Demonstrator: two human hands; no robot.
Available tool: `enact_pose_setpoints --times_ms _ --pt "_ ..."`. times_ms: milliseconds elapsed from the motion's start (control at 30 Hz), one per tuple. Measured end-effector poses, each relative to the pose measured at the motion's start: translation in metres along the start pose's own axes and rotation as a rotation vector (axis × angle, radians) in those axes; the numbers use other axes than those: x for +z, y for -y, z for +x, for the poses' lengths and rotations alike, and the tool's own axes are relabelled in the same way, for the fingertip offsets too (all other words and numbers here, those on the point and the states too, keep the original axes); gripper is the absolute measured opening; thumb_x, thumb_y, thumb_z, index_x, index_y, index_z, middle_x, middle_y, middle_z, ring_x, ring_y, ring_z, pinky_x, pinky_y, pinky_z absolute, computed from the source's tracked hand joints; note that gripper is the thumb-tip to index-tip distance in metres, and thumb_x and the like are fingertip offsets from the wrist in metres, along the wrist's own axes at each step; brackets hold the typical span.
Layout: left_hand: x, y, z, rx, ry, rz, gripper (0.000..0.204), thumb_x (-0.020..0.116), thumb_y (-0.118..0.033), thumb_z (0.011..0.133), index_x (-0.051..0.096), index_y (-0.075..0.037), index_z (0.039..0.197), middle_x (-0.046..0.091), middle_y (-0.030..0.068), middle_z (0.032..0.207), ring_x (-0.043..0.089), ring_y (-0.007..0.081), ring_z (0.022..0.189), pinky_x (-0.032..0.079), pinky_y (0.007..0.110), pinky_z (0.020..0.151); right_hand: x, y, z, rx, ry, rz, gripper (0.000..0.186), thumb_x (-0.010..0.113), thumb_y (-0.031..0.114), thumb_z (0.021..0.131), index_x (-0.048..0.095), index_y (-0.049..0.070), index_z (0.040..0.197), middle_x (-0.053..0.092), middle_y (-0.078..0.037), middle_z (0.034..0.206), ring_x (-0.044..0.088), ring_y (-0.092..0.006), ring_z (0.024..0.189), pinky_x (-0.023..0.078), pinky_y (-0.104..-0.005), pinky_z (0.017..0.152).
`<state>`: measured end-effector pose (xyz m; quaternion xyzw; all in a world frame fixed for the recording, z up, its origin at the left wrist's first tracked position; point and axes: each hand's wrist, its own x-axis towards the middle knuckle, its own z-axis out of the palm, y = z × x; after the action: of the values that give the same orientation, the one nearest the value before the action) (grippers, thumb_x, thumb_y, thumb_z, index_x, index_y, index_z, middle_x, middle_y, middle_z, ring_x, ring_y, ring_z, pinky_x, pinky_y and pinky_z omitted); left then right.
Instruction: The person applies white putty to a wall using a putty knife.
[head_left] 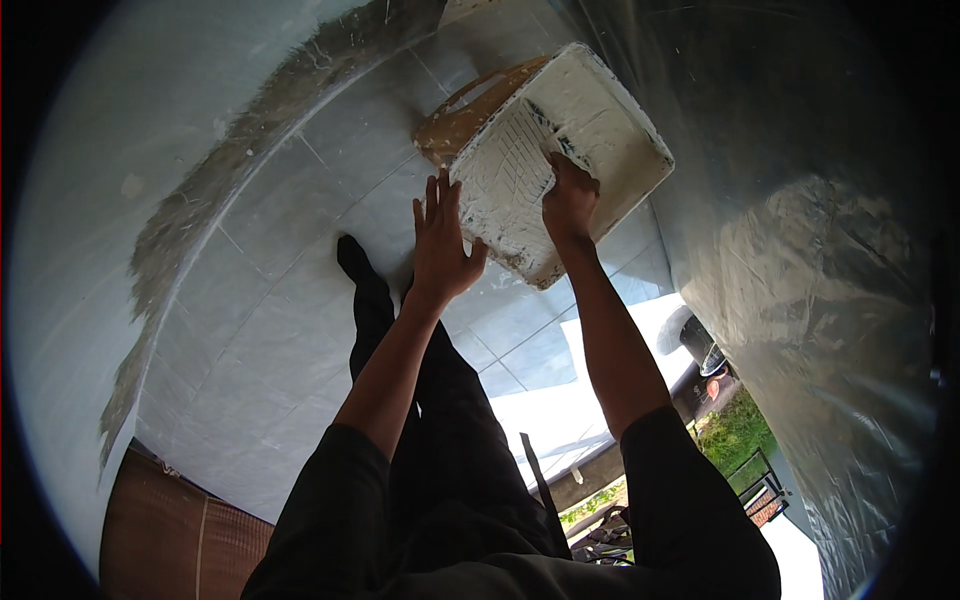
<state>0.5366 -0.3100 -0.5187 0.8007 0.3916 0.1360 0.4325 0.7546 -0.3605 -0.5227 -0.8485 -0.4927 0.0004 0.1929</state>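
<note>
A white paint tray (632,150), crusted with paint and with a ridged slope, rests tilted across the top of a brown object (463,118), probably a tub, above the tiled floor. My left hand (442,238) is at the tray's near left edge, fingers spread and apparently touching it. My right hand (571,205) is inside the tray, fingers closed round a paint-covered tool that I cannot make out clearly; dark streaks show beside it.
Clear plastic sheeting (800,300) hangs along the right. A pale wall (90,260) with a grey patchy band curves along the left above the tiles (240,330). My feet and legs are below me. A bucket (700,345), greenery and bright ground show lower right.
</note>
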Motion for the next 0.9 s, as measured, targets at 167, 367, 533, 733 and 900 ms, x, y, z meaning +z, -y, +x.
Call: enact_pose_setpoints --times_ms 167,367,533,733,900 --pt "-0.005 0.006 -0.002 -0.004 0.012 0.022 0.092 0.071 -0.013 0.079 0.021 -0.001 0.156 0.016 0.0270 0.166 0.012 0.0480 0.154 0.013 0.066 0.122 -0.006 0.024 -0.029 0.013 0.052 0.115 0.037 0.059 -0.011 0.079 0.066 0.009 0.109 0.074 -0.010 0.097 0.070 -0.0317 0.091 0.050 -0.0469 0.080" --pt "-0.001 0.004 -0.001 0.005 0.035 -0.004 0.093 0.070 -0.012 0.079 0.020 -0.001 0.156 0.016 0.0264 0.166 0.011 0.0458 0.155 0.013 0.063 0.123 -0.009 -0.003 0.029 -0.005 -0.069 0.156 0.034 0.060 -0.011 0.079 0.067 0.006 0.107 0.074 -0.012 0.098 0.071 -0.0315 0.092 0.053 -0.0447 0.081" --pt "-0.001 0.004 0.000 0.003 0.018 -0.012 0.094 0.070 -0.013 0.080 0.019 -0.003 0.157 0.016 0.0262 0.166 0.013 0.0456 0.155 0.013 0.063 0.123 0.003 0.020 -0.009 -0.124 -0.067 0.154 0.025 0.063 -0.011 0.077 0.064 0.007 0.094 0.068 -0.008 0.088 0.068 -0.0287 0.087 0.051 -0.0446 0.075" --pt "-0.010 0.009 -0.008 -0.023 0.033 -0.019 0.092 0.070 -0.013 0.080 0.020 -0.003 0.157 0.018 0.0269 0.165 0.013 0.0460 0.155 0.014 0.062 0.123 -0.021 0.056 -0.067 -0.028 0.084 0.343 0.023 0.066 -0.010 0.080 0.069 0.002 0.099 0.071 -0.016 0.087 0.070 -0.0362 0.083 0.056 -0.0457 0.073" --pt "-0.010 0.009 0.001 0.012 0.028 -0.054 0.089 0.069 -0.014 0.080 0.023 -0.001 0.155 0.020 0.0287 0.164 0.015 0.0479 0.154 0.016 0.063 0.122 -0.037 0.004 -0.003 0.018 -0.105 0.172 0.023 0.062 -0.005 0.090 0.071 0.003 0.109 0.073 -0.020 0.097 0.071 -0.0384 0.089 0.057 -0.0440 0.078"
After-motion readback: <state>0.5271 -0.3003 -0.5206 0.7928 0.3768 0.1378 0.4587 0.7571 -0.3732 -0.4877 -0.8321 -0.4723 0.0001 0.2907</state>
